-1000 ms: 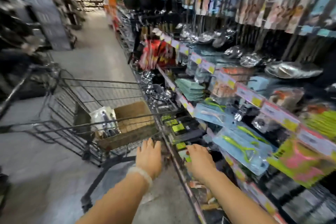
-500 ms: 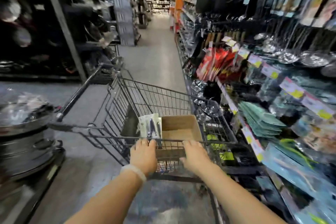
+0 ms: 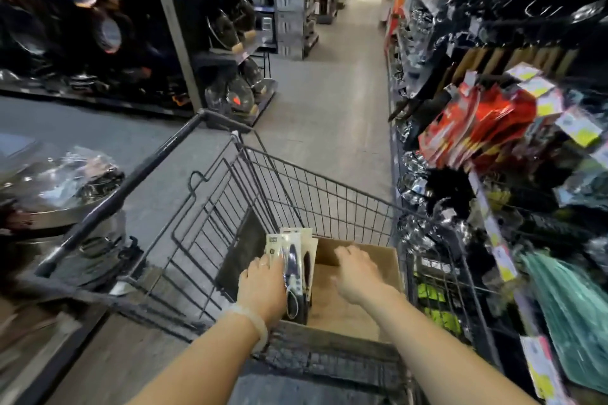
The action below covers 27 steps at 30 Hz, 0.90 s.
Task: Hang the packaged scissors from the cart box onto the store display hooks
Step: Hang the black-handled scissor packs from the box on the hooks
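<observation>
Below, a left hand (image 3: pixel 263 286) wearing a pale bracelet is resting flat, fingers straight, against white-carded packaged scissors (image 3: pixel 292 270) standing upright in a brown cardboard box (image 3: pixel 368 253) inside a dark wire shopping cart (image 3: pixel 296 187). Beside it, the right hand (image 3: pixel 357 273) is hovering over the box, fingers loosely spread, holding nothing.

Both hands came off the cart's near rim and went into the box (image 3: pixel 388 260): left hand (image 3: pixel 263 286) now lies against the scissors packs (image 3: pixel 292 260), right hand (image 3: pixel 357 273) hovers just beside.
</observation>
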Each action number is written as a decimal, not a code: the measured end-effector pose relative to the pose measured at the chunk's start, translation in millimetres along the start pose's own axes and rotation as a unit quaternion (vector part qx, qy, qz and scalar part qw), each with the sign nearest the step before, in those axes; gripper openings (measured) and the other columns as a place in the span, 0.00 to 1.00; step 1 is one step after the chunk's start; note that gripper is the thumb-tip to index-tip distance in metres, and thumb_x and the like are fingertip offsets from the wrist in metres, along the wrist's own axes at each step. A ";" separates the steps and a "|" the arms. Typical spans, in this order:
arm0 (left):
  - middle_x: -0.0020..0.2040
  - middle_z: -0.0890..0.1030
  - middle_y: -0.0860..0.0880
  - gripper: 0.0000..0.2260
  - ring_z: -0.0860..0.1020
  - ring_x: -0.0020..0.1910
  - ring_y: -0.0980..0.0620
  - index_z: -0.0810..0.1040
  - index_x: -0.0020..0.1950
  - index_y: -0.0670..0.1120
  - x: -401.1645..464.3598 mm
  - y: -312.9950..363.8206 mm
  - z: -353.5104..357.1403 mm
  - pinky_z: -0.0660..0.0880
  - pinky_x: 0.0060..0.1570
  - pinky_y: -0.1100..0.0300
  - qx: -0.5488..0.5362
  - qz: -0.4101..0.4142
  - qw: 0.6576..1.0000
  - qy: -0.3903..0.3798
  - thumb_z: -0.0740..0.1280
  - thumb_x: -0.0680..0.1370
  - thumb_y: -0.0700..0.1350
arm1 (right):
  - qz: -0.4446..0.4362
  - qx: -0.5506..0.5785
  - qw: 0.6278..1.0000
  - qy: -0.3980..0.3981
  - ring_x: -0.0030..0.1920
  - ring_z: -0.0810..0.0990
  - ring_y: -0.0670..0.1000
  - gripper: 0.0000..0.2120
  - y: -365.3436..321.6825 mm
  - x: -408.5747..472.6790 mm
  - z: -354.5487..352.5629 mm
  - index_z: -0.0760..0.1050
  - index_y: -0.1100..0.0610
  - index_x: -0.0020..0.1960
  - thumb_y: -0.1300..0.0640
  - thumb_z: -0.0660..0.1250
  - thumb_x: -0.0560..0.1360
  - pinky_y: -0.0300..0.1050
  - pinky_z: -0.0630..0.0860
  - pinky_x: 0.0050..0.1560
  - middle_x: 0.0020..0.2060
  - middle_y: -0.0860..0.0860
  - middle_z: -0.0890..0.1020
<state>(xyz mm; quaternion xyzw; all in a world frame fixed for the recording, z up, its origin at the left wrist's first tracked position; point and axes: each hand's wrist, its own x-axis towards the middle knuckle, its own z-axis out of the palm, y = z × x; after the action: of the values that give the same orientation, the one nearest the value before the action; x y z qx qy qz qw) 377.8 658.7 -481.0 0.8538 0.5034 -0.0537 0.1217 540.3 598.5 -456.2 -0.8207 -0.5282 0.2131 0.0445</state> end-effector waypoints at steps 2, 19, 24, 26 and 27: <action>0.67 0.68 0.46 0.27 0.65 0.68 0.45 0.59 0.73 0.47 16.1 -2.6 11.1 0.66 0.67 0.51 -0.005 -0.013 1.000 -0.017 0.63 0.76 0.50 | -0.006 -0.002 1.000 -0.027 0.66 0.67 0.56 0.23 2.7 21.6 10.0 0.64 0.56 0.69 0.54 0.64 0.76 0.51 0.67 0.66 0.66 0.55 0.69; 0.67 0.69 0.46 0.28 0.68 0.66 0.44 0.62 0.71 0.51 155.4 -58.6 122.7 0.68 0.66 0.50 -0.155 -0.112 0.951 -0.245 0.67 0.72 0.48 | 0.132 0.218 0.949 -0.184 0.62 0.73 0.53 0.24 9.1 195.3 153.1 0.66 0.59 0.66 0.51 0.67 0.75 0.43 0.71 0.57 0.62 0.54 0.74; 0.65 0.72 0.49 0.25 0.69 0.65 0.47 0.66 0.68 0.51 169.4 -72.5 141.7 0.68 0.67 0.50 -0.208 -0.151 0.927 -0.271 0.68 0.72 0.46 | 0.232 0.310 0.914 -0.120 0.43 0.75 0.49 0.09 -1.3 212.6 194.2 0.68 0.53 0.46 0.54 0.69 0.73 0.40 0.68 0.35 0.46 0.51 0.78; 0.64 0.73 0.50 0.25 0.70 0.66 0.48 0.67 0.68 0.51 172.9 -76.1 143.8 0.68 0.67 0.52 -0.234 -0.166 0.917 -0.276 0.68 0.72 0.46 | 0.265 0.326 0.903 -0.086 0.40 0.76 0.50 0.10 1.0 215.2 201.7 0.67 0.53 0.43 0.56 0.69 0.73 0.41 0.70 0.35 0.42 0.51 0.78; 0.63 0.73 0.50 0.25 0.71 0.65 0.48 0.67 0.68 0.51 174.0 -77.8 144.1 0.69 0.67 0.52 -0.246 -0.173 0.912 -0.279 0.69 0.72 0.45 | 0.280 0.337 0.895 -0.078 0.40 0.76 0.51 0.10 1.7 216.0 201.3 0.67 0.54 0.43 0.56 0.69 0.73 0.44 0.71 0.37 0.40 0.51 0.77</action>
<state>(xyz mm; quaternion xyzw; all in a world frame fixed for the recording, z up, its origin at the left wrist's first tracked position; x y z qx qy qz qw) 399.2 804.3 -669.2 0.6466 0.5862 -0.1838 0.4522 537.7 758.6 -704.3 -0.8513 -0.1744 0.4456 0.2152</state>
